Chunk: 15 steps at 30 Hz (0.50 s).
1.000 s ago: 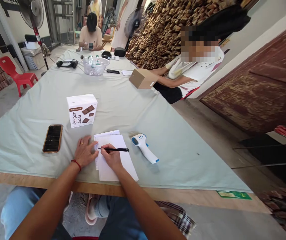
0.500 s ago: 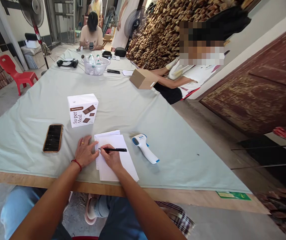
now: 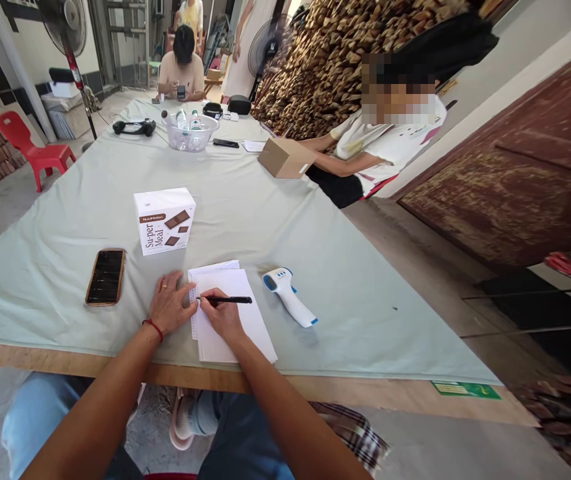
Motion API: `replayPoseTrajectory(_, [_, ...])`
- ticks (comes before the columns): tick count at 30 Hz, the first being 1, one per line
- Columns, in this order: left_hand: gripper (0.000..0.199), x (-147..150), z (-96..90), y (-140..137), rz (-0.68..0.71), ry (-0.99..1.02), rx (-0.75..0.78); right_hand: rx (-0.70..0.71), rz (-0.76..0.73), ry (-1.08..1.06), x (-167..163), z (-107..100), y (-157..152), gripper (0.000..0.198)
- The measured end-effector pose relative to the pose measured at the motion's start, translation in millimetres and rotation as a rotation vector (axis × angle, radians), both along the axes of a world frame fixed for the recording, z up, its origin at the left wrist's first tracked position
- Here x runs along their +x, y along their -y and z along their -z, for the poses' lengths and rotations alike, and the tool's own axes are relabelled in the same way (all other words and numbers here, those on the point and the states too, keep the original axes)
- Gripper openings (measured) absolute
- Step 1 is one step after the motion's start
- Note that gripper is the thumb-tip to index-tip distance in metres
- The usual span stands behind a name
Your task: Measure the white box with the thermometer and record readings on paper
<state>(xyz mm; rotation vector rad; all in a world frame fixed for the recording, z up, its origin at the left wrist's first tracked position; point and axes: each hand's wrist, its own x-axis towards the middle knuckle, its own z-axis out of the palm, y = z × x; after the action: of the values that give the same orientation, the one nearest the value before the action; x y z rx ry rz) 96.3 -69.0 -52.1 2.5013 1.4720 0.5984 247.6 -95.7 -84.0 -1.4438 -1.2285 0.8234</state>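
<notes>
My right hand (image 3: 222, 317) is closed around a black pen (image 3: 232, 300), its tip at the left part of a white notepad (image 3: 238, 340). The pad lies on the pale green tablecloth, with more sheets showing beneath its left and top edges. My left hand (image 3: 169, 305) rests with fingers spread, fingertips touching the pad's left edge; a ring and a red cord bracelet are on it. A white Super Meal box (image 3: 165, 221) stands beyond my hands. Left of them lies a phone (image 3: 106, 277) in an orange-brown case. A white and blue infrared thermometer (image 3: 290, 297) lies right of the pad.
Farther along the table (image 3: 365, 320) are a clear plastic basin (image 3: 190, 137) with bottles, a dark phone (image 3: 226, 143) and a headset (image 3: 134, 127). A person at the right sits behind a cardboard box (image 3: 286, 158); another sits at the far end. A red chair (image 3: 32, 147) stands left.
My hands, the pen and the pad hold nearly the same position. The view has shifted very slightly, and the person at the right has moved their head a little.
</notes>
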Motion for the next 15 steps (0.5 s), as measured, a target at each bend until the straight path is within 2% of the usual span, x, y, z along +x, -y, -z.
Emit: replayPoseTrajectory(15, [0.039,-0.5,1.6,-0.9,-0.007,0.001,0.0,-0.003,0.04,0.01,1.0,1.9,0.3,0.016])
